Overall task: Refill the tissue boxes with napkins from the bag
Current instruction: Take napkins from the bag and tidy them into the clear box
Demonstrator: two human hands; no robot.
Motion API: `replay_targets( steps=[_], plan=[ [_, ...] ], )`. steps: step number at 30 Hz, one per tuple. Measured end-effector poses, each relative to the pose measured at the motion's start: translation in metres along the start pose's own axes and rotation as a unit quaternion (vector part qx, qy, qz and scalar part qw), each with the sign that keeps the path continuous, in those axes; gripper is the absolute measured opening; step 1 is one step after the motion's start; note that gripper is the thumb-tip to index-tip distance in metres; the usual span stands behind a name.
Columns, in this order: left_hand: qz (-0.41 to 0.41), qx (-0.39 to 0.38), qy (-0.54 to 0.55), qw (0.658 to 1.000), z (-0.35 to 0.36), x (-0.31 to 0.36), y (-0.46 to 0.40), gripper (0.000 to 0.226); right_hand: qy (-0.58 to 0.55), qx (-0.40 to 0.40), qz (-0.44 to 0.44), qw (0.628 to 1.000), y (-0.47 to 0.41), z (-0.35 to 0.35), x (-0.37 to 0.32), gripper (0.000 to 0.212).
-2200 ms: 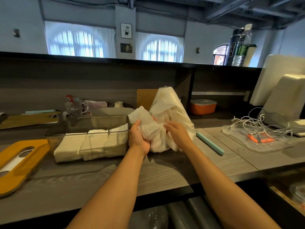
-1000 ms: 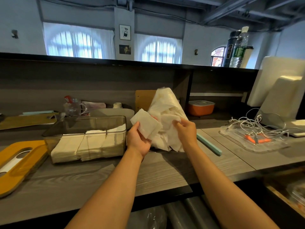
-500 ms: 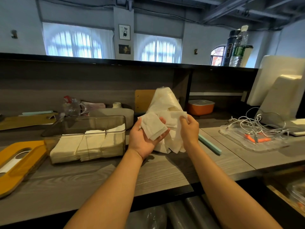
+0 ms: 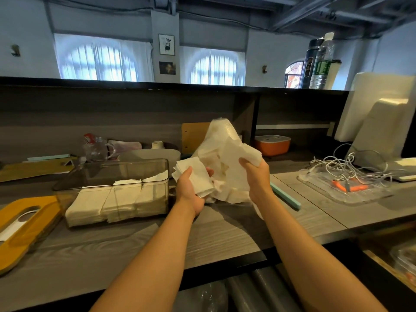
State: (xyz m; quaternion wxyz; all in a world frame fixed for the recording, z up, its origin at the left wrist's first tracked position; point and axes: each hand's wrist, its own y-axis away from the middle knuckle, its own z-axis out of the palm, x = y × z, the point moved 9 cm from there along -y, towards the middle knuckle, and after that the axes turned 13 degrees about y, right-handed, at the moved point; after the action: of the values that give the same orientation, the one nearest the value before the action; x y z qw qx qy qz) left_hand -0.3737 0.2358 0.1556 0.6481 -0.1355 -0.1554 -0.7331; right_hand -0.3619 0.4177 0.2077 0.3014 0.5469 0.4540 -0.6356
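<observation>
At the far left edge of the frame lies the yellow lid (image 4: 21,224), off its box and flat on the counter (image 4: 135,244). Just right of it, left of centre, stands the clear tissue box (image 4: 117,176), open at the top, its long axis running left to right across the frame. Folded napkins already in the box (image 4: 112,199) lie low inside, in overlapping stacks, with plenty of room above them.

Just right of the box's right end, the left hand (image 4: 191,190) is palm up, its thumb and fingers curled round a small stack of napkins (image 4: 193,174). It is plainly the nearer hand to the box: the stack sits only a little right of and above the box's right wall. Behind and between the hands, at the centre of the frame, the plastic bag (image 4: 221,140) rises to a peak. The right hand (image 4: 256,174), right of centre, grips a crumpled bunch of loose napkins (image 4: 245,154) at the bag's mouth.

The next move probably falls to the left hand: carry its stack leftward over the rim and lay it down in line with the box's long axis. The loose sheets could snag or fan out on the wall.
</observation>
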Motion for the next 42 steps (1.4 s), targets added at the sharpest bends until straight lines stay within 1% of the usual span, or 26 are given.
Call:
replay_targets(
  steps=[2, 4, 6, 8, 9, 11, 12, 13, 16, 18, 20, 21, 22, 24, 26, 28, 29, 31, 32, 34, 35, 37, 39, 41, 42],
  plan=[
    [0.021, 0.009, -0.033, 0.999, 0.002, 0.005, 0.0, 0.031, -0.076, -0.037, 0.002, 0.996, 0.005, 0.005, -0.006, 0.029],
    [0.004, 0.017, -0.063, 0.998, 0.006, 0.003, 0.003, 0.038, -0.155, -0.109, 0.011, 0.982, 0.01, 0.016, -0.01, 0.028],
    [-0.007, -0.01, -0.086, 0.996, 0.014, -0.001, 0.006, 0.047, -0.199, -0.177, 0.024, 0.964, 0.015, 0.028, -0.011, 0.039],
    [0.008, -0.047, -0.124, 0.991, 0.022, -0.003, 0.006, 0.064, -0.171, -0.204, 0.023, 0.964, 0.017, 0.037, -0.01, 0.05],
    [0.021, -0.064, -0.149, 0.987, 0.024, -0.005, 0.006, 0.075, -0.131, -0.202, 0.023, 0.97, 0.017, 0.04, -0.007, 0.049],
    [0.038, -0.094, -0.199, 0.975, 0.028, -0.007, 0.008, 0.089, -0.046, -0.18, 0.033, 0.982, 0.017, 0.042, 0.0, 0.039],
    [0.044, -0.099, -0.218, 0.97, 0.028, -0.009, 0.009, 0.092, -0.017, -0.168, 0.039, 0.985, 0.017, 0.042, 0.003, 0.032],
    [0.044, -0.097, -0.228, 0.968, 0.027, -0.01, 0.009, 0.089, 0.006, -0.159, 0.044, 0.986, 0.017, 0.043, 0.005, 0.028],
    [0.059, -0.068, -0.256, 0.962, 0.023, -0.012, 0.006, 0.05, 0.09, -0.142, 0.029, 0.985, 0.02, 0.045, 0.006, 0.04],
    [0.071, -0.049, -0.258, 0.962, 0.019, -0.011, 0.004, 0.04, 0.122, -0.153, 0.004, 0.981, 0.024, 0.047, 0.002, 0.029],
    [0.072, -0.032, -0.21, 0.975, 0.018, -0.008, 0.004, 0.037, 0.091, -0.195, -0.004, 0.977, 0.027, 0.051, -0.001, 0.018],
    [0.07, -0.02, -0.166, 0.983, 0.017, -0.005, 0.004, 0.035, 0.073, -0.208, -0.004, 0.975, 0.026, 0.052, -0.002, 0.017],
    [0.066, -0.005, -0.113, 0.991, 0.015, -0.001, 0.004, 0.032, 0.065, -0.204, -0.005, 0.977, 0.025, 0.05, -0.002, 0.021],
    [0.061, 0.019, -0.012, 0.998, 0.008, 0.006, 0.002, 0.032, 0.062, -0.141, 0.009, 0.988, 0.017, 0.039, 0.001, 0.034],
    [0.054, 0.043, 0.041, 0.997, 0.001, 0.012, 0.004, 0.034, 0.03, -0.052, 0.042, 0.997, 0.01, 0.019, 0.008, 0.037],
    [0.036, 0.051, 0.033, 0.998, 0.0, 0.01, 0.007, 0.032, -0.048, 0.004, 0.078, 0.996, 0.008, 0.0, 0.013, 0.031],
    [0.02, 0.049, 0.005, 0.999, 0.003, 0.006, 0.01, 0.027, -0.105, 0.012, 0.088, 0.99, 0.006, -0.005, 0.014, 0.026],
    [-0.017, 0.038, -0.063, 0.997, 0.011, -0.005, 0.018, 0.018, -0.19, -0.013, 0.072, 0.979, 0.005, -0.007, 0.007, 0.024],
    [-0.041, 0.029, -0.091, 0.995, 0.014, -0.012, 0.021, 0.019, -0.198, -0.042, 0.04, 0.978, 0.006, -0.004, -0.003, 0.027],
    [-0.081, 0.008, -0.132, 0.988, 0.018, -0.022, 0.026, 0.027, -0.141, -0.09, -0.035, 0.985, 0.013, 0.006, -0.02, 0.026],
    [-0.092, -0.001, -0.144, 0.985, 0.019, -0.025, 0.027, 0.033, -0.099, -0.102, -0.048, 0.989, 0.015, 0.012, -0.022, 0.022],
    [-0.1, -0.007, -0.161, 0.982, 0.017, -0.027, 0.024, 0.046, -0.02, -0.101, -0.034, 0.994, 0.017, 0.022, -0.018, 0.017],
    [-0.092, -0.009, -0.188, 0.978, 0.016, -0.028, 0.02, 0.054, 0.068, -0.109, -0.023, 0.991, 0.016, 0.03, -0.01, 0.015],
    [-0.087, -0.02, -0.224, 0.971, 0.017, -0.029, 0.019, 0.054, 0.109, -0.119, -0.023, 0.987, 0.015, 0.034, -0.007, 0.012],
    [-0.086, -0.025, -0.246, 0.965, 0.017, -0.029, 0.018, 0.049, 0.111, -0.121, -0.025, 0.986, 0.014, 0.034, -0.006, 0.011]
  ],
)
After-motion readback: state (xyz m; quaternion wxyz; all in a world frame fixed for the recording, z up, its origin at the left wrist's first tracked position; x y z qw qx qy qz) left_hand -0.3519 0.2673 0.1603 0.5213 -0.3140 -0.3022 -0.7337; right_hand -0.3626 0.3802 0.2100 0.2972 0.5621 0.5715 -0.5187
